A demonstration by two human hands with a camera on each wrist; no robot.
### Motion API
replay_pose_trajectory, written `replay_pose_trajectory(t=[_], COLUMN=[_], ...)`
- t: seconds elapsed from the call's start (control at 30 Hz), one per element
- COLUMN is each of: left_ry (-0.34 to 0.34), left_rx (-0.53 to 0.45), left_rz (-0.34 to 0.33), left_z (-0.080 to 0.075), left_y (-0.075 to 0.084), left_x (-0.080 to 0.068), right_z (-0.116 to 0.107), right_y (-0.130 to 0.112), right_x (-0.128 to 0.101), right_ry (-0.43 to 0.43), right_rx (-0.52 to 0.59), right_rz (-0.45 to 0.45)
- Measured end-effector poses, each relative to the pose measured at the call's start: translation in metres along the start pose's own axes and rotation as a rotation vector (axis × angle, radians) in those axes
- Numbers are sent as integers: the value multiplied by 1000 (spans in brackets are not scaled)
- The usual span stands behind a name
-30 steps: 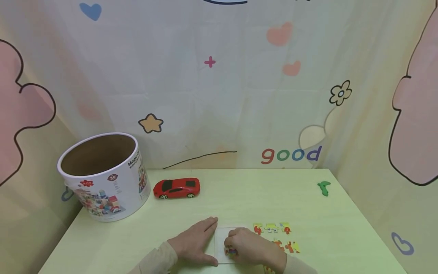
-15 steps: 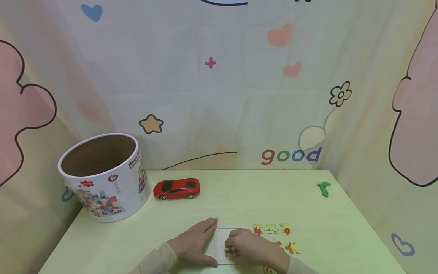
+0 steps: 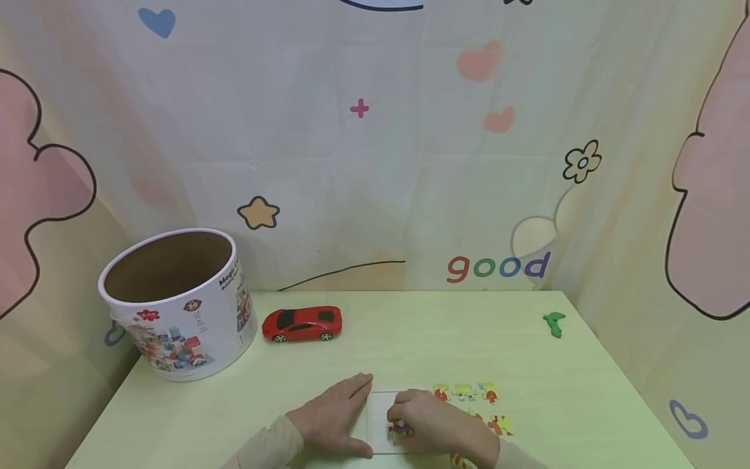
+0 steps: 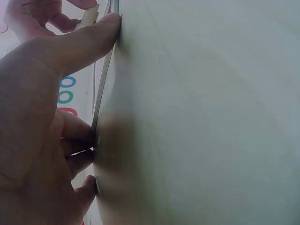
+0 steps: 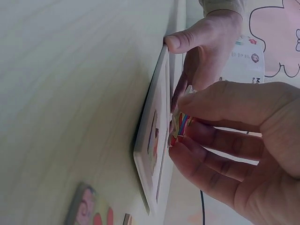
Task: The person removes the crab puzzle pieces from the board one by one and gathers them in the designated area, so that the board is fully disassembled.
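A white puzzle tray (image 3: 379, 417) with a raised rim lies flat on the table. My left hand (image 3: 334, 417) spans its left edge, thumb at the near corner and fingers extended to the far corner. Above the tray, my right hand (image 3: 430, 420) pinches a colourful puzzle piece (image 5: 180, 124) between thumb and fingertips. The right wrist view has this piece tilted, held just off the tray surface. A coloured patch (image 5: 153, 140) shows on the tray there; I cannot tell whether it is a piece or a reflection. In the left wrist view my left thumb (image 4: 89, 44) touches the rim.
Several loose puzzle pieces (image 3: 500, 425) lie right of the tray, some hidden by my right arm. A red toy car (image 3: 303, 324) stands farther back, beside a large white bucket (image 3: 181, 326). A small green object (image 3: 553, 324) lies at the back right.
My right hand has shifted very slightly to the right, and more of the held puzzle piece shows beneath its fingers. My left hand stays in place at the tray's edge.
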State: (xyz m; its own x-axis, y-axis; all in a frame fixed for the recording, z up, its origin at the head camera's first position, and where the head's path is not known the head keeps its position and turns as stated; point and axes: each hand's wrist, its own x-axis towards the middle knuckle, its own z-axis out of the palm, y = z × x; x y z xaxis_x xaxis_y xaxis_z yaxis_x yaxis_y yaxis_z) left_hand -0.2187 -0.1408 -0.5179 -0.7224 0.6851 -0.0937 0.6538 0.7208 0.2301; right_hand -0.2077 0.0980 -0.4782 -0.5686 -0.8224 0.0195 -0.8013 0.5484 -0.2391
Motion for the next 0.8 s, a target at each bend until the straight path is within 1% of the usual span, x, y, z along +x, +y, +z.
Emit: replay_pose_trajectory(t=[0.33, 0.53, 0.67, 0.8], left_ry=[-23, -14, -10, -19], left_rx=[-5, 11, 15, 3], left_rz=[-27, -11, -7, -11], left_z=[-1, 0, -1, 0], left_y=[1, 0, 0, 1], left_x=[0, 0, 0, -1], right_z=[-9, -12, -13, -14], right_y=[2, 4, 5, 6], right_x=[-10, -16, -20, -23], right_ry=[7, 26, 39, 30], right_rx=[24, 55, 57, 67], right_rz=[16, 33, 38, 54])
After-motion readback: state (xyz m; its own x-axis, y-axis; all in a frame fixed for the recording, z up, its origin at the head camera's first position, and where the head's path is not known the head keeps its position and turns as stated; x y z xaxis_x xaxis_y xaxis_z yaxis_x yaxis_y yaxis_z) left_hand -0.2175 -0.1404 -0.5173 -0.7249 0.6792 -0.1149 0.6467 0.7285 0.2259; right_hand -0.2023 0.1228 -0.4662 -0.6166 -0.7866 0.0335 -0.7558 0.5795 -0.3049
